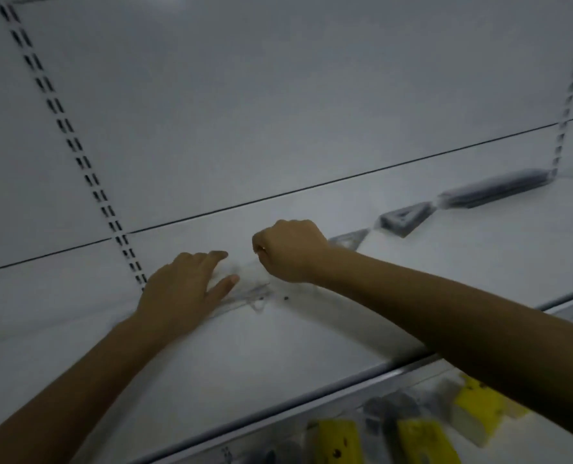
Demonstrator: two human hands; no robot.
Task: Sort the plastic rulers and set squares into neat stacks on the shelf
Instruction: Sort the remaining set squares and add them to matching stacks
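Note:
A clear plastic piece, blurred and hard to identify, lies on the white shelf between my hands. My left hand rests on its left part with fingers straight and thumb spread. My right hand is curled into a fist over its right end; whether it grips the plastic is hidden. Further right along the shelf's back stand a small stack of set squares, a taller stack of set squares and a long stack of rulers.
The white back panel carries slotted uprights at the left and the right. The shelf's metal front edge runs diagonally; below it lie yellow packaged items and dark objects.

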